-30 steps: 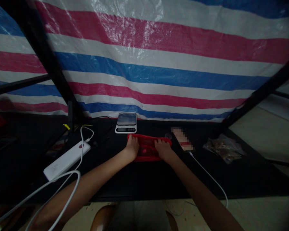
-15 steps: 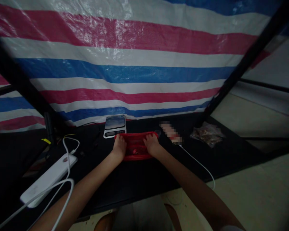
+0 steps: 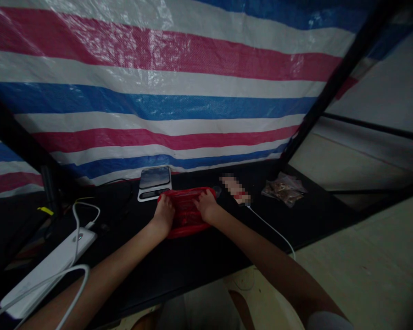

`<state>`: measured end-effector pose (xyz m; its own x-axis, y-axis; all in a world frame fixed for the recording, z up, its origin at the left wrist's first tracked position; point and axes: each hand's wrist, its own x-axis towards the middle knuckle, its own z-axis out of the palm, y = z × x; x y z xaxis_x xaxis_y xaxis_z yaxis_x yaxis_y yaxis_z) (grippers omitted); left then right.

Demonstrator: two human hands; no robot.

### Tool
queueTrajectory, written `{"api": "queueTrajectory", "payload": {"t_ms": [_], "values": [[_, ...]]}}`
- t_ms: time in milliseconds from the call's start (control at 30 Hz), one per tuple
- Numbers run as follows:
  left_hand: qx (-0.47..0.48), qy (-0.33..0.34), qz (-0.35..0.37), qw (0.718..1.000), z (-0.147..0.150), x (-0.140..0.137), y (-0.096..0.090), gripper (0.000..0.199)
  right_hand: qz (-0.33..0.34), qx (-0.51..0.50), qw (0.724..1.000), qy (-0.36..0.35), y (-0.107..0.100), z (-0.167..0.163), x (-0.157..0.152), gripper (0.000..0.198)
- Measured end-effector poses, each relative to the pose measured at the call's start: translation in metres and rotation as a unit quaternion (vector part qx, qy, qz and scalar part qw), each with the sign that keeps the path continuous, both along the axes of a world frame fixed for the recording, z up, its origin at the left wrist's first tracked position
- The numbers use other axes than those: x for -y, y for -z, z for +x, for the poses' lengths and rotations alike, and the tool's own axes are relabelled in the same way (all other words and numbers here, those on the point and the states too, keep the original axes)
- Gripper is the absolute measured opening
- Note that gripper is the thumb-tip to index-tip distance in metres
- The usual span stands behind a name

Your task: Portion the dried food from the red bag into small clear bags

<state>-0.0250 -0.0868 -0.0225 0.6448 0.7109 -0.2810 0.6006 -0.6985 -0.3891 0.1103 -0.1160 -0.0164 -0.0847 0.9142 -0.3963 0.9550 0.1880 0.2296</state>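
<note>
Between my two hands a red plastic bag [image 3: 186, 215] is spread at the front middle of the black table. My left hand [image 3: 165, 211] is closed on its left side, and my right hand [image 3: 205, 206] grips the right side. The bag's mouth is held wide, facing up toward me; its dark inside is too dim to make out. Just behind my left hand stands a white digital scale [image 3: 154, 183] with a dark square plate. A small clear round object [image 3: 217, 191] lies beyond my right hand, close to the bag's edge.
A phone-like item [image 3: 236, 189], blurred over, lies at the right with a white cable [image 3: 271, 231]. Farther right are clear bags of brownish bits [image 3: 285, 189]. A white power strip [image 3: 48, 272] is at the left. Striped sheeting [image 3: 158, 105] hangs behind the table [image 3: 151, 288].
The view has shifted, so everything sits farther left. The bag's opening looks taller between my hands, its near edge lower, and the small red lump inside no longer shows. Both hands keep hold.
</note>
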Motion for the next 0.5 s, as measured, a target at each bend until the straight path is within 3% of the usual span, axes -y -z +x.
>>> {"api": "queueTrajectory", "payload": {"t_ms": [167, 300, 433, 500], "values": [[0.031, 0.005, -0.02, 0.999, 0.004, 0.0, -0.005, 0.022, 0.021, -0.017, 1.0, -0.016, 0.0, -0.012, -0.003, 0.055], [0.091, 0.059, -0.067, 0.992, 0.0, 0.007, -0.03, 0.044, 0.048, -0.073, 0.992, -0.095, -0.02, -0.013, 0.004, 0.048], [0.255, 0.15, -0.095, 0.951, -0.021, 0.006, -0.063, 0.033, 0.134, -0.21, 0.942, -0.226, -0.053, 0.012, 0.016, 0.036], [0.324, 0.141, -0.073, 0.933, -0.041, -0.003, -0.075, 0.032, 0.221, -0.253, 0.921, -0.195, -0.066, 0.049, 0.023, 0.037]]}}
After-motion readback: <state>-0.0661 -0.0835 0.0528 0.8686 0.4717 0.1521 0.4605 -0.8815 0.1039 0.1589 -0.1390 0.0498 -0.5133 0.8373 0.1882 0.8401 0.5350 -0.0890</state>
